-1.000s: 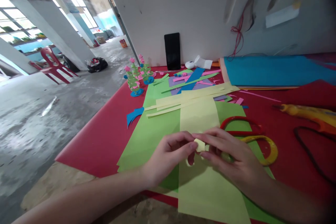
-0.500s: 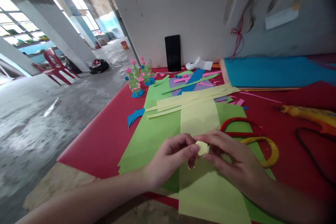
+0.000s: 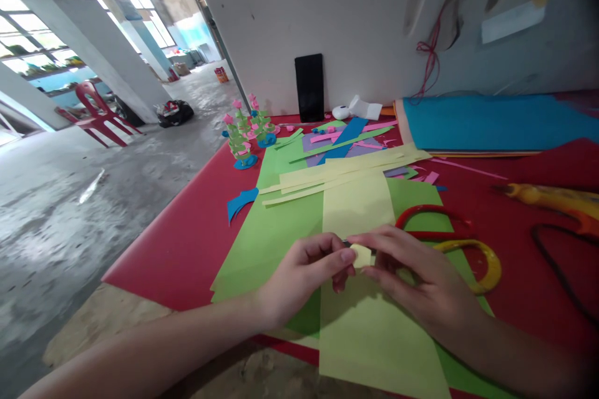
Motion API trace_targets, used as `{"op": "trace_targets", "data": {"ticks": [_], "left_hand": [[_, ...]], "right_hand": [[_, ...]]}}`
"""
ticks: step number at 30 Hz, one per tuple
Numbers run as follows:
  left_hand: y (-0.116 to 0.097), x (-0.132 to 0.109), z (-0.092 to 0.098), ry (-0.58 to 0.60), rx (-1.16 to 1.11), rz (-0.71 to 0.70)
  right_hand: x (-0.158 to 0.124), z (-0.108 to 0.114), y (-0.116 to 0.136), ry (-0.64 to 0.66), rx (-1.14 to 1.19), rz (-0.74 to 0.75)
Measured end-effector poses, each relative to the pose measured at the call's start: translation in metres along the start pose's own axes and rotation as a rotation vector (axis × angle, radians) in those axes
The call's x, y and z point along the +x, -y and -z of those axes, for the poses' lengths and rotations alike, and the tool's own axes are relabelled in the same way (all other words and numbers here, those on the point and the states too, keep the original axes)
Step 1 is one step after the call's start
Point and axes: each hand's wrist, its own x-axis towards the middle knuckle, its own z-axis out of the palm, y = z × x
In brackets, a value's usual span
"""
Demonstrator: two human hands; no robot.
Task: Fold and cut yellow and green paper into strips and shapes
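My left hand (image 3: 304,274) and my right hand (image 3: 416,277) meet over a pale yellow paper sheet (image 3: 374,336), and both pinch a small rolled piece of pale yellow paper (image 3: 360,255) between their fingertips. The yellow sheet lies on larger green sheets (image 3: 266,237). Just behind my right hand lie scissors with one red and one yellow handle loop (image 3: 449,234).
Long pale yellow strips (image 3: 341,174) and blue, pink and purple scraps lie further back on the red table (image 3: 182,237). Small paper flower models (image 3: 243,137) stand at the left rear. A black phone (image 3: 309,87) leans on the wall. Blue sheets (image 3: 491,121) and a yellow tool (image 3: 556,199) lie at the right.
Both hands keep pinching the small yellow roll and have shifted slightly up and away. The camera has tilted a little.
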Motion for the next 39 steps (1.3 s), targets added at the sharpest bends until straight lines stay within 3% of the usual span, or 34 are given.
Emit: {"op": "trace_targets", "data": {"ticks": [10, 21, 39], "left_hand": [[-0.0017, -0.0026, -0.0025, 0.006, 0.004, -0.061], [-0.0020, -0.0031, -0.0015, 0.044, 0.035, -0.089], [-0.0022, -0.0031, -0.0033, -0.050, 0.150, -0.072]], "right_hand": [[-0.0011, 0.0005, 0.0015, -0.099, 0.015, -0.021], [0.0011, 0.0011, 0.0013, -0.068, 0.020, -0.021], [0.0016, -0.0012, -0.0005, -0.017, -0.029, -0.029]]}}
